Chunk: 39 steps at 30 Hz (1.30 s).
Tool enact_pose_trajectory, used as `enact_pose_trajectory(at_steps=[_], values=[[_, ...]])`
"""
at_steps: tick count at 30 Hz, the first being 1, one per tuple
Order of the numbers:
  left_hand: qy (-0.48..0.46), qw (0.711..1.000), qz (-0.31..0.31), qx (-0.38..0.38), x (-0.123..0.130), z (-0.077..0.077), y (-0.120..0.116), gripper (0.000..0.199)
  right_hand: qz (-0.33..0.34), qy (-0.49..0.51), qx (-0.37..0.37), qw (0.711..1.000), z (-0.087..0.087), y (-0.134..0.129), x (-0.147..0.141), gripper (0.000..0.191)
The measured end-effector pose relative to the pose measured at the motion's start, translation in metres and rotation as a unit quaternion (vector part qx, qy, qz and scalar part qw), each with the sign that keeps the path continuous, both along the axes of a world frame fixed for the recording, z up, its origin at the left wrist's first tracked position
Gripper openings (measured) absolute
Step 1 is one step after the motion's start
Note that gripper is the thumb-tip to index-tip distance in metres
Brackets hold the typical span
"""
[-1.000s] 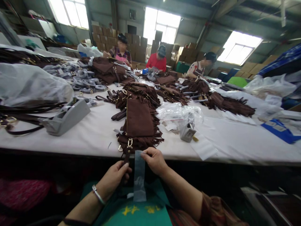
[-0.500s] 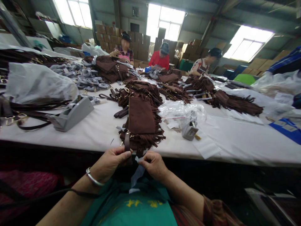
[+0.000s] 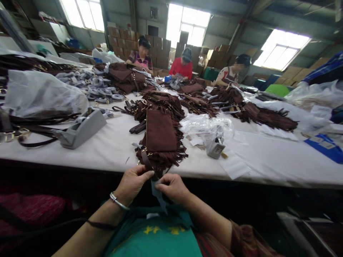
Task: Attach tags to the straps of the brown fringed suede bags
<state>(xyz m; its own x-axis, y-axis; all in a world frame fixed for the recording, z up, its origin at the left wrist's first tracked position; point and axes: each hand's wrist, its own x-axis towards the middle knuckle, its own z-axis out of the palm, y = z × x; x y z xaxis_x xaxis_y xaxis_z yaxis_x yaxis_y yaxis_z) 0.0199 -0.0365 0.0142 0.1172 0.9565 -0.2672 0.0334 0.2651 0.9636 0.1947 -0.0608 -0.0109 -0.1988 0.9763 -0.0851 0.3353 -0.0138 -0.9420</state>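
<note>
A dark brown fringed bag (image 3: 161, 131) lies flat on the table, its fringe toward the front edge. A brown strap (image 3: 146, 159) runs from a gold-coloured clip on the bag down to my hands. My left hand (image 3: 135, 182) pinches this strap just off the table edge. Close beside it, my right hand (image 3: 173, 187) is closed, thumb against fingers, on a pale translucent wrapping strip (image 3: 158, 195) that hangs below the strap. The two hands nearly meet. Where the strip joins the strap is partly hidden by my fingers.
A grey tape dispenser (image 3: 83, 130) stands left, a smaller grey dispenser (image 3: 215, 147) right beside clear plastic bags (image 3: 206, 125). More brown bags (image 3: 160, 99) and wrapped straps (image 3: 93, 87) are heaped behind. Three co-workers sit across the table, including a person in red (image 3: 180, 67).
My left hand has moved right, toward my right hand, and the strap now slants instead of hanging upright. The pale strip has shifted right along with it.
</note>
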Motion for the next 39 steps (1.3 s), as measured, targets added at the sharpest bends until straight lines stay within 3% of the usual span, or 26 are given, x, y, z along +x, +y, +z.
enact_pose_trajectory(at_steps=[8,14,20,23,26,30,33,39], values=[[-0.007,0.999,-0.046,-0.024,-0.004,-0.002,-0.002,0.029,-0.008,0.059,-0.056,0.997,-0.006,0.0,0.0,0.014],[-0.012,0.993,-0.103,-0.048,-0.006,-0.009,-0.004,0.028,-0.005,0.093,-0.052,0.994,-0.011,0.005,-0.009,0.017],[-0.07,0.99,0.01,-0.12,-0.009,-0.005,0.018,0.043,0.021,0.106,-0.124,0.986,-0.013,0.006,-0.008,0.022],[-0.088,0.988,0.025,-0.124,-0.005,-0.009,0.029,0.043,0.036,0.105,-0.133,0.985,-0.014,0.006,-0.007,0.023],[-0.076,0.99,0.021,-0.117,0.0,-0.015,0.031,0.042,0.009,0.106,-0.133,0.985,-0.011,0.011,-0.011,0.026],[-0.059,0.99,0.019,-0.123,-0.003,-0.017,0.022,0.041,-0.05,0.12,-0.178,0.976,-0.006,0.025,-0.021,0.029],[-0.076,0.982,0.025,-0.17,-0.012,-0.019,0.006,0.044,-0.07,0.114,-0.204,0.97,-0.005,0.035,-0.028,0.03],[-0.161,0.959,-0.04,-0.23,-0.009,-0.039,-0.035,0.044,-0.106,0.118,-0.183,0.97,-0.008,0.042,-0.038,0.028]])
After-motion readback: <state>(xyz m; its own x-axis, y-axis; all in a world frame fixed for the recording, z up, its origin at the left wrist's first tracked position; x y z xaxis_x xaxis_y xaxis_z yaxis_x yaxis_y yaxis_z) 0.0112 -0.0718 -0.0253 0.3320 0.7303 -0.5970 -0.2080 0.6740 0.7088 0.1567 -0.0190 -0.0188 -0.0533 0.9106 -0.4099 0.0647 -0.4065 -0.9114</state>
